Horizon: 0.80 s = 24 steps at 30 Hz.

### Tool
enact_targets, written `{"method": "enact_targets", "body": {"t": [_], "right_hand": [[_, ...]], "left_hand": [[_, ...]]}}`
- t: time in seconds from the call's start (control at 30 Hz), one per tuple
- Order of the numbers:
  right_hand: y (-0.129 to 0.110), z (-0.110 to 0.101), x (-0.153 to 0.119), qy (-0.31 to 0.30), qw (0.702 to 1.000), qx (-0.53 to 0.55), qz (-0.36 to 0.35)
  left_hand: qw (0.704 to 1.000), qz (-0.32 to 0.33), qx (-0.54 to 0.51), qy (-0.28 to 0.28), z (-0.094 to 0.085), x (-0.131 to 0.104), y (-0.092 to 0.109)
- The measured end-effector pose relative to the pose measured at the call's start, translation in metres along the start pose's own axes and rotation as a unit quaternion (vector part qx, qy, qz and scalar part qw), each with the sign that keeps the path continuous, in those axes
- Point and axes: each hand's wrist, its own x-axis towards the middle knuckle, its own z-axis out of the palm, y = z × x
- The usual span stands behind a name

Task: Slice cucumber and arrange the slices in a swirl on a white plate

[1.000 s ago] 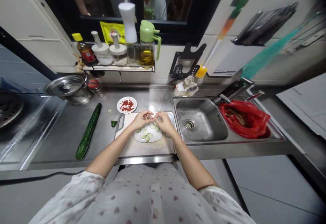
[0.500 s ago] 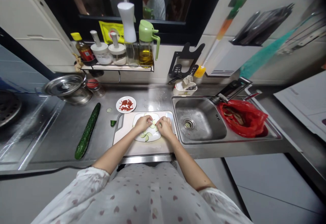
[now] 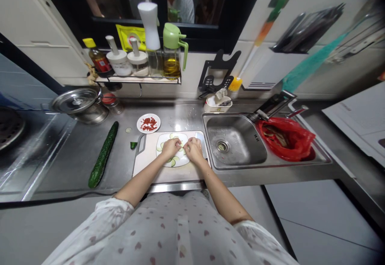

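Both hands are over a white plate (image 3: 180, 161) that lies on a pale cutting board (image 3: 144, 169). Several cucumber slices (image 3: 173, 161) lie on the plate, mostly along its left and lower parts. My left hand (image 3: 171, 148) is pinched over the plate's middle, its fingertips near a slice. Just to its right, my right hand (image 3: 193, 149) has thumb and fingers pressed together above the plate's right side. What the fingertips hold is too small to make out. A knife blade (image 3: 202, 140) shows partly behind my right hand, on the board's right side.
Left of the board lie a whole cucumber (image 3: 104, 154) and a cucumber end (image 3: 133, 145). A small plate of red pieces (image 3: 148, 123) sits behind it. The sink (image 3: 237, 140) and a red bag (image 3: 285, 140) are on the right.
My left hand has shifted slightly right and its fingers have drawn closer to my right hand. The whole view has moved a little.
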Motion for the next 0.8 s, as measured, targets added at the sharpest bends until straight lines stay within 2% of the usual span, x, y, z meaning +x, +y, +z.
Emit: {"method": "enact_targets", "body": {"t": [0.33, 0.8], "right_hand": [[0.0, 0.002, 0.0, 0.009, 1.0, 0.004, -0.004], [0.0, 0.006, 0.002, 0.006, 1.0, -0.013, 0.008]], "left_hand": [[1.0, -0.016, 0.02, -0.001, 0.007, 0.0, 0.008], [0.998, -0.027, 0.049, -0.01, 0.008, 0.001, 0.014]]}}
